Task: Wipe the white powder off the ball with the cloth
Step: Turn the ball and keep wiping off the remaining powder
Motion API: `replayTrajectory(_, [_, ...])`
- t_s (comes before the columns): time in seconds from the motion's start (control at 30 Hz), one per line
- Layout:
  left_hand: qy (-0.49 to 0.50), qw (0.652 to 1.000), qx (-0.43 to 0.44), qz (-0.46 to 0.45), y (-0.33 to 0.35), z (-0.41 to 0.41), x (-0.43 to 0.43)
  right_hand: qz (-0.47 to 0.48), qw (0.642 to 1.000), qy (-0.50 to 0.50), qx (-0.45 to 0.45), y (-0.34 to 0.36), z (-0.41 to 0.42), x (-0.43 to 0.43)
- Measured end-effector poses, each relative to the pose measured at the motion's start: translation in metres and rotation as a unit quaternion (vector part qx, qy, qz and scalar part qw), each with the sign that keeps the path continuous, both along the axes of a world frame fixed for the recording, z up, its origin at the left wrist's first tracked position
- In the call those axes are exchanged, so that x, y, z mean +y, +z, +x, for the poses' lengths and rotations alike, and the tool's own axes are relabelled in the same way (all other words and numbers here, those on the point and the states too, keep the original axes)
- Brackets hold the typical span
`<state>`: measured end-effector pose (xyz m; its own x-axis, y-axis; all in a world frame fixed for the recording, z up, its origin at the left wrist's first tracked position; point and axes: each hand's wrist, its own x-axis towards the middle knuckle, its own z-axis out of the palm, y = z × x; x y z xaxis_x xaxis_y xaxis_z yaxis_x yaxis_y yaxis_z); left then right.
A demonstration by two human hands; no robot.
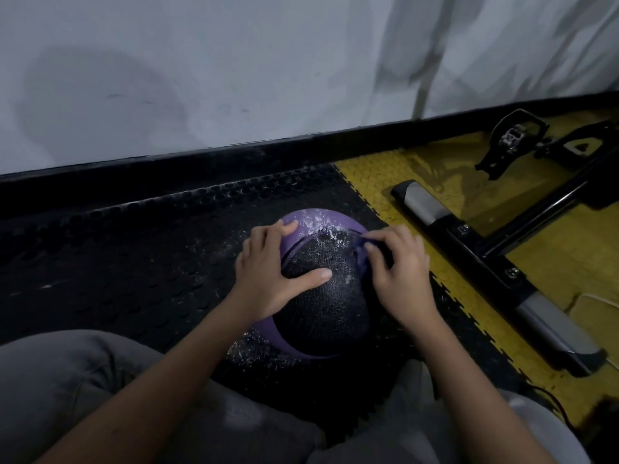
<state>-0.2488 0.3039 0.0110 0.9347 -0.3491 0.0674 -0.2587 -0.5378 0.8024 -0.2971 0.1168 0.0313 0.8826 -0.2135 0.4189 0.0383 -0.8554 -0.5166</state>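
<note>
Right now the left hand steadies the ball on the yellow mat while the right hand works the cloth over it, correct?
Not quite. The head view shows the ball on the black studded mat; the yellow mat lies to its right. The rest holds: the left hand steadies it while the right hand works the cloth over it.

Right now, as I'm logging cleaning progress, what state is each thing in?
Medicine ball: white powder on its upper part, not yet wiped clean.
Cloth: purple, bunched against the ball's right side.
Left hand: fingers spread, resting on the ball.
Right hand: fingers curled, pinching the cloth.
Black mat: dusted with powder beside the ball.
</note>
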Motion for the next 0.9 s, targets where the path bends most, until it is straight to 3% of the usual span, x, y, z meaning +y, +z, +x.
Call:
replayTrajectory(0.1, [-0.005,1.000,0.003,-0.003,0.001,0.001,-0.002,0.068,0.997,-0.024,0.027,0.002,0.013,-0.017])
replayTrajectory(0.37, [0.010,0.999,0.011,-0.030,0.001,0.002,0.001,-0.063,0.995,0.062,-0.045,0.002,-0.016,0.021])
replayTrajectory(0.5, [-0.011,0.999,0.019,-0.024,0.004,0.000,-0.003,0.109,0.994,-0.010,0.009,0.001,0.015,-0.012])
replayTrajectory(0.57, [-0.009,1.000,0.015,-0.021,0.004,0.000,-0.006,0.142,0.990,-0.022,0.009,0.003,0.015,-0.011])
replayTrajectory(0.77, [0.021,0.998,0.021,-0.047,0.000,0.000,0.000,-0.010,0.996,0.074,-0.052,0.002,-0.019,0.029])
replayTrajectory(0.9, [0.012,0.998,0.025,-0.060,-0.001,-0.003,-0.001,0.060,0.997,0.027,-0.028,0.001,0.012,-0.006])
